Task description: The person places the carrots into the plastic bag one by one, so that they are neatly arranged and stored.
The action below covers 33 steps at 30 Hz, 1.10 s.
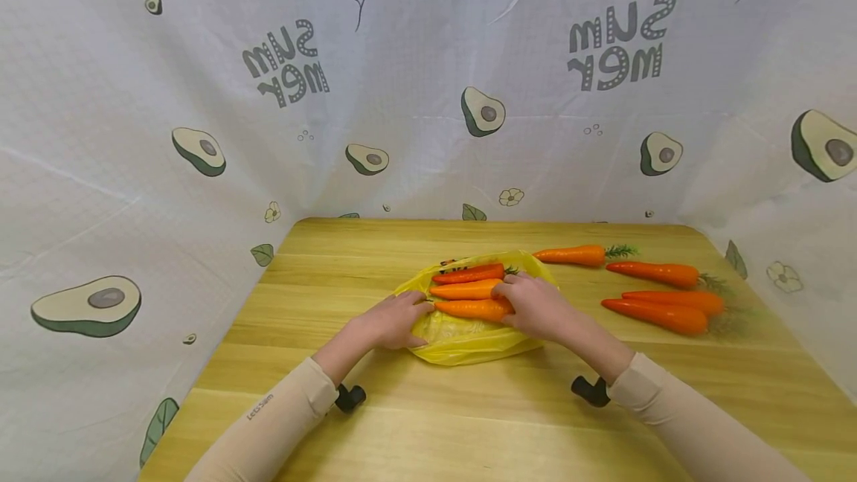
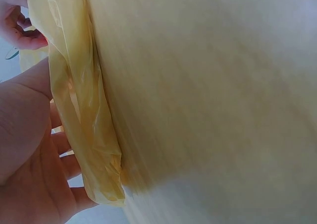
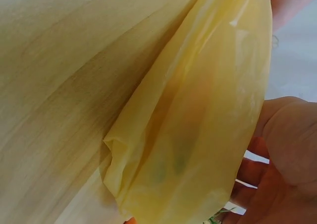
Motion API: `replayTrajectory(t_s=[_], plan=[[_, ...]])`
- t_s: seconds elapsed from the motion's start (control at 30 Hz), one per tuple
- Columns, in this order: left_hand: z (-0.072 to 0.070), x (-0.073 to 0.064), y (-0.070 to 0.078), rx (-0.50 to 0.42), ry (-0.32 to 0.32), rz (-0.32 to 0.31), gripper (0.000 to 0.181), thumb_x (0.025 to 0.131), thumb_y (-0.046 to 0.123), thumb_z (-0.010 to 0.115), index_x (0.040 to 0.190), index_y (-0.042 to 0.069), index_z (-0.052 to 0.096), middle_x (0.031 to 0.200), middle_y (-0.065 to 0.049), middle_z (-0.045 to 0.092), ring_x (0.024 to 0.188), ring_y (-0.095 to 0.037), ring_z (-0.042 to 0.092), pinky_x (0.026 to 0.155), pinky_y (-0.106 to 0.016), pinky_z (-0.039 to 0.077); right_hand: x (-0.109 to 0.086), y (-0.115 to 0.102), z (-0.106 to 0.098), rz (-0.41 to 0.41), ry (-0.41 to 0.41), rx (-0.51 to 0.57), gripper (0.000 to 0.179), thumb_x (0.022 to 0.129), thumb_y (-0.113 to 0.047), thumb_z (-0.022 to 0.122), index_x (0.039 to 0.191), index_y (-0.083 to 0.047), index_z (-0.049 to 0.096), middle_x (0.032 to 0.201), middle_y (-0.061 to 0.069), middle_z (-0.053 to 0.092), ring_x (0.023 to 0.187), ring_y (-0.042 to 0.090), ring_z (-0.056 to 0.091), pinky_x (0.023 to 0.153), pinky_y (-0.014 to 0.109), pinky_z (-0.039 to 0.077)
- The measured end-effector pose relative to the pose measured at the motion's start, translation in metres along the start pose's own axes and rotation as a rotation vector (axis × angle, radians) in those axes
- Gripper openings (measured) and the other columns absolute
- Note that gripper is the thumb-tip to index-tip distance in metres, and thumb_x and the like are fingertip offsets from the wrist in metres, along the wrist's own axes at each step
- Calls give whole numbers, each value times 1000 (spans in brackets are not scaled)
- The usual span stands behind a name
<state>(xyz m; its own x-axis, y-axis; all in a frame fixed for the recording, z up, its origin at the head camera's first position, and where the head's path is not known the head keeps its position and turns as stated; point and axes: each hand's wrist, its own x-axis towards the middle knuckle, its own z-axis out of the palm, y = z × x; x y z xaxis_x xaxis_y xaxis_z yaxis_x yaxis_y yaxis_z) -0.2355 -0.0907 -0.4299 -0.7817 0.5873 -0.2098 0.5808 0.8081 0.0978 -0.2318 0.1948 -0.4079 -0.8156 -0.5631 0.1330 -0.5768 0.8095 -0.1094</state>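
Observation:
A yellow plastic bag [image 1: 462,348] lies spread open on the table, with three orange carrots [image 1: 467,290] side by side in it. My left hand [image 1: 395,320] is at the bag's left end. Its fingertips touch the tip of the nearest carrot, and the thumb lies apart on the plastic. At the other end, my right hand [image 1: 535,306] holds the nearest carrot by its thick end, its fingers also touching the middle carrot. That hand hides their tops. In both wrist views, a raised bag wall [image 2: 81,95] covers part of the fingers.
Several more carrots [image 1: 659,315] with green tops lie to the right of the bag, one [image 1: 572,255] close behind its far right edge. The wooden table [image 1: 428,422] ends at a printed white curtain [image 1: 415,95] at the back and sides.

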Motion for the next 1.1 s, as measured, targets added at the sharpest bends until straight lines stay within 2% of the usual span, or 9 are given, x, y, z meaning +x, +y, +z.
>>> replayTrajectory(t_s=[0.37, 0.63, 0.9, 1.1], plan=[[3, 1, 0, 6, 10, 3, 71, 93, 49, 69, 152, 17, 46, 153, -7, 43, 143, -25, 41, 116, -53, 37, 0, -1, 4, -14, 14, -9, 30, 81, -18, 85, 108, -11, 74, 89, -2, 64, 78, 15, 54, 69, 31, 49], [1, 0, 1, 3, 15, -3, 72, 92, 50, 69, 151, 15, 46, 156, -7, 42, 146, -25, 39, 117, -54, 35, -3, -2, 2, -16, 19, -3, 33, 79, -18, 86, 109, -11, 74, 93, 0, 67, 81, 17, 57, 71, 35, 51], [1, 0, 2, 12, 8, -17, 78, 92, 53, 69, 151, 9, 44, 157, -8, 41, 147, -25, 38, 117, -53, 35, -6, -3, 0, -20, 20, 3, 33, 79, -18, 85, 110, -12, 74, 98, 1, 68, 86, 19, 59, 75, 38, 53], [-2, -2, 2, 43, 32, -6, 77, 90, 54, 70, 149, 8, 48, 154, -8, 45, 145, -26, 40, 116, -52, 37, -8, -4, -3, -20, 28, 7, 35, 79, -18, 85, 112, -12, 74, 102, 3, 69, 90, 22, 61, 77, 40, 55]])
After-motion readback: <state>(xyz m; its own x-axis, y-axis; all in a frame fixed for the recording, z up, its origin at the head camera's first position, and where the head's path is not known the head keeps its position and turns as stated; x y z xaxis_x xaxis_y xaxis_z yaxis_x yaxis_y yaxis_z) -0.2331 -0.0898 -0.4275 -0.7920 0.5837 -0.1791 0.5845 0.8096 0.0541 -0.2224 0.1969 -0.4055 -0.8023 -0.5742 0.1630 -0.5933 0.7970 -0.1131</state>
